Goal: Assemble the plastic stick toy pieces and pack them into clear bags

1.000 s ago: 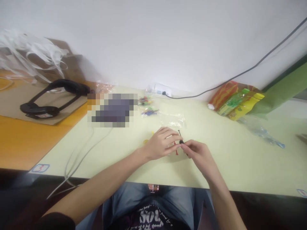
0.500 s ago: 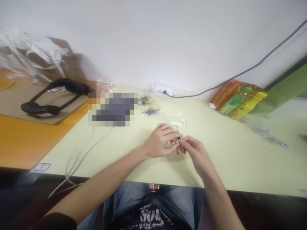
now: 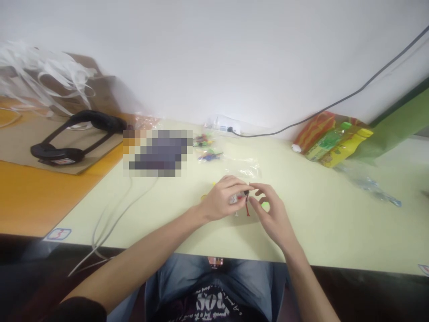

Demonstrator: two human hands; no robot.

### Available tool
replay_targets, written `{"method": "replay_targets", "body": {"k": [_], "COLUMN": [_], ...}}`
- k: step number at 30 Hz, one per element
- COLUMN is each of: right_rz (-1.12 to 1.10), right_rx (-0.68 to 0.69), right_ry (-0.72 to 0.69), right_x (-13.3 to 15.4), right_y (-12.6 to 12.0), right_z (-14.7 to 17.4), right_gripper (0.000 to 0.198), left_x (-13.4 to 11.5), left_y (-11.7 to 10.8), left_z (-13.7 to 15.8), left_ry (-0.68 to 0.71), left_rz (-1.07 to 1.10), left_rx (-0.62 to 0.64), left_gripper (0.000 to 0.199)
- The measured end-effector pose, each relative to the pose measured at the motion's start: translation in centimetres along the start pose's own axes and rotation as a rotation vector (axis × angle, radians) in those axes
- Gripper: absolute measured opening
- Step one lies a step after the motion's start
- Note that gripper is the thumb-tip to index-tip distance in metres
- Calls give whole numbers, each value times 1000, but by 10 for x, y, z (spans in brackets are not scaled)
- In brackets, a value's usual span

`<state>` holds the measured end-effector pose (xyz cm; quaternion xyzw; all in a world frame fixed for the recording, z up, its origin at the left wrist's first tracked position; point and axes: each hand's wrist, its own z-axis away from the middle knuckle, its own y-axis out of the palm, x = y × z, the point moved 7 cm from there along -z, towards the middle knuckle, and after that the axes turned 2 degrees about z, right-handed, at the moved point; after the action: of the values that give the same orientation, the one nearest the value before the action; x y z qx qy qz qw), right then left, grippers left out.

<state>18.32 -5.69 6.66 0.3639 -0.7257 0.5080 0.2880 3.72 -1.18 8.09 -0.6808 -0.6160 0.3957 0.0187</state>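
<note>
Over the middle of the table, my left hand (image 3: 224, 197) is closed round a small plastic piece with a black part (image 3: 246, 193) and a red stem (image 3: 248, 209). Its exact kind is too small to tell, and the palm hides much of it. My right hand (image 3: 272, 213) is just to the right, thumb and index finger apart around the black part, with no clear grip on it. A light green piece (image 3: 266, 205) shows behind the right fingers. Below the left fingers a small white bit (image 3: 236, 213) is visible, and a yellow piece (image 3: 203, 197) peeks out beside the left wrist.
Behind the hands lie a clear plastic bag (image 3: 243, 167) and small bags of colourful parts (image 3: 209, 155). A blurred-out dark object (image 3: 161, 154) and a white cable (image 3: 117, 219) are at left. Snack packets (image 3: 346, 147) and a grey cable (image 3: 284, 132) are at right.
My right fingers have spread and come off the black part they were pinching. A thin dark rod that stuck up there no longer shows. My left hand has barely moved.
</note>
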Motion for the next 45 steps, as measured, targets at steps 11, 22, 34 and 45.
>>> {"method": "replay_targets", "body": {"k": [11, 22, 34, 45], "right_rz": [408, 503, 619, 884], "right_rx": [-83, -167, -220, -72], "right_ry": [-235, -291, 45, -149], "right_x": [11, 21, -22, -32], "right_y": [9, 13, -34, 18], "right_z": [7, 14, 19, 22], "right_gripper": [20, 32, 40, 38], "left_x": [3, 12, 18, 28], "left_y": [0, 5, -5, 48], "left_z": [1, 1, 1, -32], "left_ry": [-40, -89, -37, 23], "left_rz": [54, 50, -108, -496], "left_rx": [-93, -109, -147, 418], "left_gripper": [19, 8, 10, 11]}}
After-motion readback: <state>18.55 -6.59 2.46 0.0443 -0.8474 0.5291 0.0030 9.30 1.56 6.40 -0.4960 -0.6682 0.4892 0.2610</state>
